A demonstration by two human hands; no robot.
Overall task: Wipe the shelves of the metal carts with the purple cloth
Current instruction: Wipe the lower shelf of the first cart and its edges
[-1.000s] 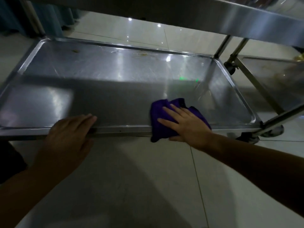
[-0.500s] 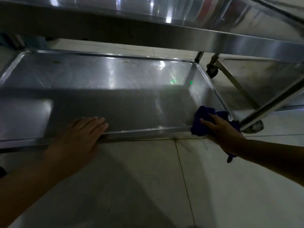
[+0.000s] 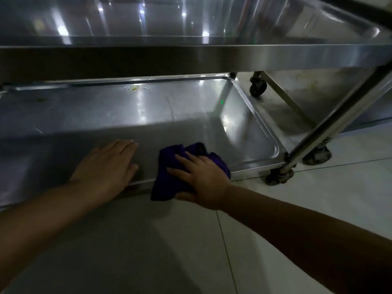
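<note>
While left hand [image 3: 106, 168] lies flat on the bottom shelf [image 3: 191, 115], right hand [image 3: 200, 177] presses the bunched purple cloth [image 3: 167, 166] beneath its spread fingers at the front lip: soft, light, slides easily, best palmed mid-wad.

The right hand [image 3: 203, 183] presses the purple cloth [image 3: 169, 166] flat over the near edge of the cart's lower shelf [image 3: 191, 115], toward its right corner; the left hand [image 3: 106, 166] rests just beside it, fingers straight (a yellowish smear [image 3: 133, 89] marks the far edge), under the upper shelf [image 3: 212, 54]
</note>
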